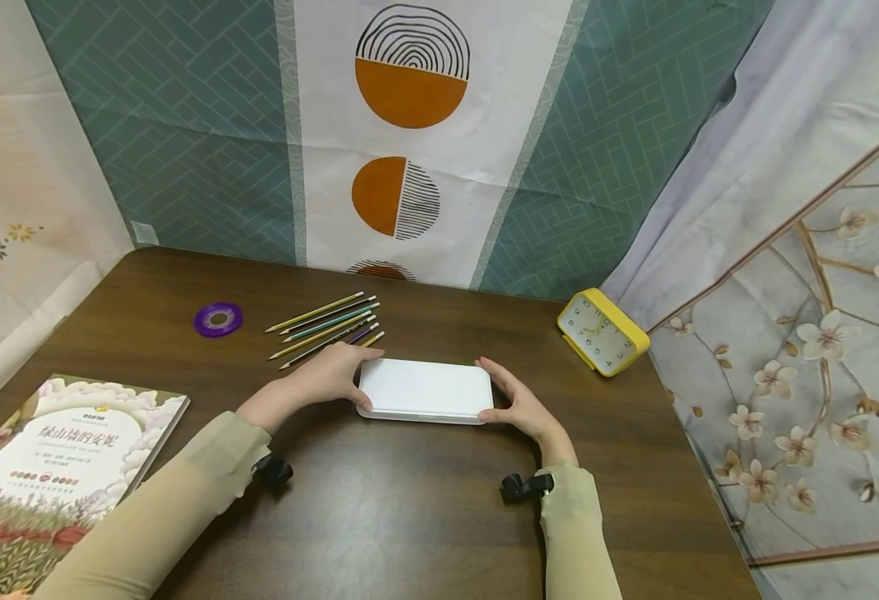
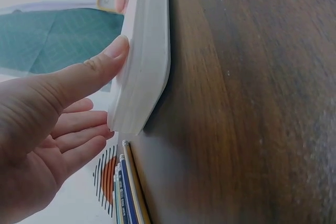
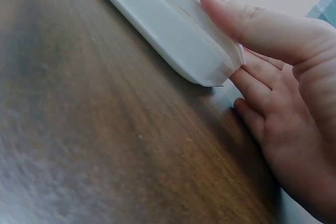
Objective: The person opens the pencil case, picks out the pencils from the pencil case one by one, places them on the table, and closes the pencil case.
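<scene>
A white, flat, rectangular pencil case (image 1: 426,388) lies on the brown table between the two hands, its lid down. My left hand (image 1: 332,377) holds its left end, with the thumb on the near edge and the fingers toward the far side. At the right end my right hand (image 1: 517,402) grips in the same way, thumb in front. The left wrist view shows the left thumb against the case's side (image 2: 140,61). In the right wrist view, a seam runs along the case (image 3: 173,30) and some fingers pass behind its corner.
Several pencils (image 1: 327,329) lie in a loose row behind the left hand. Farther left is a purple ring-shaped disc (image 1: 218,319). A book (image 1: 72,467) with an illustrated cover lies at the left front. A yellow alarm clock (image 1: 602,332) stands at the back right.
</scene>
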Available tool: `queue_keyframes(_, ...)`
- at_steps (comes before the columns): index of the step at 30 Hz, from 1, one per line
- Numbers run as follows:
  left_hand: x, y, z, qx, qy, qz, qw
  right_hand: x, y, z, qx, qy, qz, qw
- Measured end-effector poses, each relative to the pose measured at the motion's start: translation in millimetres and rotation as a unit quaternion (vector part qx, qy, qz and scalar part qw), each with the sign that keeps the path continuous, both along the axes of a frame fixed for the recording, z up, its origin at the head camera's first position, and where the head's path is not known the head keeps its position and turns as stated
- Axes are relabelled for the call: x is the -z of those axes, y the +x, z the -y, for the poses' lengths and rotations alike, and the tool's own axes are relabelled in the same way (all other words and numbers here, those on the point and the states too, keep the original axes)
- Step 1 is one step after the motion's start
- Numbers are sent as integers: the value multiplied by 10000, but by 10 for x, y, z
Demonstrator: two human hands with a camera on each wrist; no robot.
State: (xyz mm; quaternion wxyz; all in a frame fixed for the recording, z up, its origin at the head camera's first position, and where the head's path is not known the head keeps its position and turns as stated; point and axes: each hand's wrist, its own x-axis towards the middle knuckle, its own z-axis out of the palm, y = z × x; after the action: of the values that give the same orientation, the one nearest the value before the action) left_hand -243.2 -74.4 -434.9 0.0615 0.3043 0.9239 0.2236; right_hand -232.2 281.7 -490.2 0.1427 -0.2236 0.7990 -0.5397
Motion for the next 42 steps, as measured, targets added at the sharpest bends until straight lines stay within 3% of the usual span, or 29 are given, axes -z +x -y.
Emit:
queue_keyframes(10,55,-11,-10,60,133,-85,9999,-5,18,-23,87,83,98,9999)
queue_keyframes(18,71,-95,44,329,630,45,9975,-75,-21,-67,-25,105,125,9999)
queue_keyframes(22,16,-164,114,400,1150,555,9910,-248,-76,-61,-172,204,-2,9996)
queue_keyframes(26,-86,-266,191,343,1675,941,9808,-539,-155,-34,-178,445,-308,9984)
queue_keyframes(29,-206,-332,232,171,2052,903,9744,-798,-211,17,-180,627,-649,9958)
queue_keyframes(31,-296,-356,243,-93,2438,890,9657,-968,-237,69,-136,728,-915,9930)
queue_keyframes(34,-400,-370,237,-491,2849,442,9563,-1163,-272,167,191,1048,-1431,9840)
queue_keyframes(36,-424,-380,221,-765,2810,-91,9566,-1242,-294,242,545,1355,-1775,9732)
queue_keyframes(39,-392,-397,195,-1268,1907,-975,9685,-1258,-343,361,1213,2055,-2270,9442)
queue_keyframes(42,-322,-405,177,-1678,874,-1264,9738,-1197,-383,452,1671,2701,-2427,9167)
